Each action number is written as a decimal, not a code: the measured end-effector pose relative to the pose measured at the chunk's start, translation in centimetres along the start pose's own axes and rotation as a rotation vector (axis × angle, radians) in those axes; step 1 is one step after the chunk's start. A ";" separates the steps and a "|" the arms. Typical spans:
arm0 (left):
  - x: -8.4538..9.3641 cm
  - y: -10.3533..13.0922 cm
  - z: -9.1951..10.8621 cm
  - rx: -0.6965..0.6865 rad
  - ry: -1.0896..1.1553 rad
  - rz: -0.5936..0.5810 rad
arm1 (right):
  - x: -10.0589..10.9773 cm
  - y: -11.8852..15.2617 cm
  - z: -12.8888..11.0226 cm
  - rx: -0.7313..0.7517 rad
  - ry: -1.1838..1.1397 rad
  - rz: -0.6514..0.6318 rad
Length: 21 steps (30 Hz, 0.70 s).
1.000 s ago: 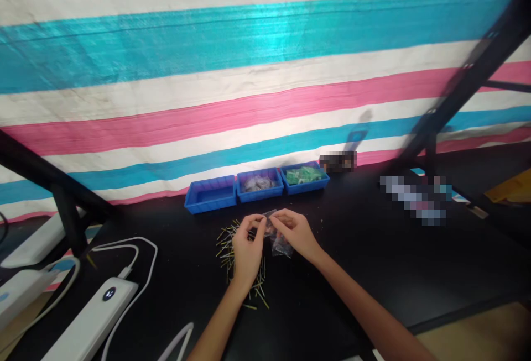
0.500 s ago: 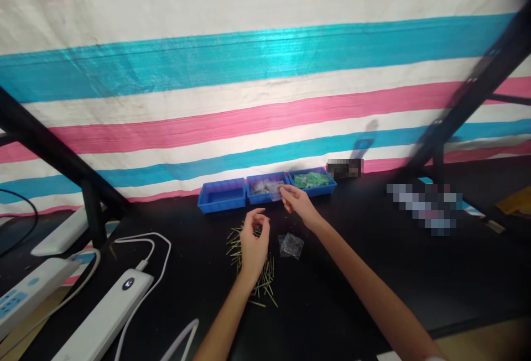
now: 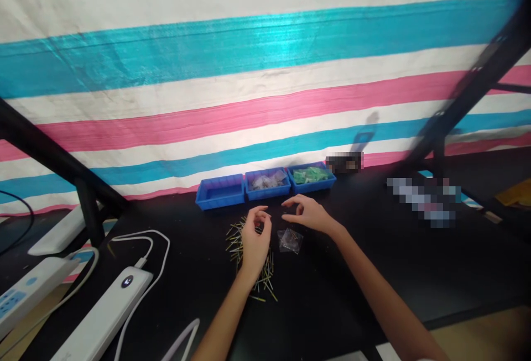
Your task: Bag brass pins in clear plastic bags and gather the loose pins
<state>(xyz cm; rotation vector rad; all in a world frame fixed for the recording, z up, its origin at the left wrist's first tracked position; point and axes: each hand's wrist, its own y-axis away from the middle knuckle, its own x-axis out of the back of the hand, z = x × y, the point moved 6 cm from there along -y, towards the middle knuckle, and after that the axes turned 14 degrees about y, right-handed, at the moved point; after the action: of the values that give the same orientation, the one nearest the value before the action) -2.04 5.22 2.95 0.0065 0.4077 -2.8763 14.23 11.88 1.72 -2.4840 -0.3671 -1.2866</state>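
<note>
My left hand is loosely curled over a scattered pile of thin yellow-green and silvery sticks. A gap shows between its thumb and fingers, and I see nothing held there. To the right, my right hand is open, thumb and fingers apart, with nothing between them. It hovers just above and right of small clear plastic bags on the black table. Beyond the hands, the middle blue bin holds a heap of clear bags.
Left of the middle bin is a bare blue bin; right of it, another blue bin contains green packets. A white power bank, its cable, and a power strip lie at left. Black frame legs flank the table.
My right hand has let go of a clear bag at the middle bin and come back toward me, its fingers opening. My left hand has barely moved. The view has shifted slightly.
</note>
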 end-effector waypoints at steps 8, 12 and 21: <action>-0.1 -0.2 -0.3 0.002 -0.016 -0.016 | -1.3 2.8 0.1 0.072 0.183 -0.326; -0.5 -0.1 -0.3 0.014 -0.046 -0.041 | -1.4 2.7 -0.1 0.073 0.210 -0.329; -0.9 0.2 -0.8 0.035 -0.088 -0.068 | -0.7 2.4 0.7 -0.087 -0.011 -0.192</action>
<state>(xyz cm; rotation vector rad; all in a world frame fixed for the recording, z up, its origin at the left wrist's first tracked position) -1.14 5.49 2.17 -0.1303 0.3478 -2.9365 15.23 9.93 0.38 -2.5805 -0.5767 -1.3902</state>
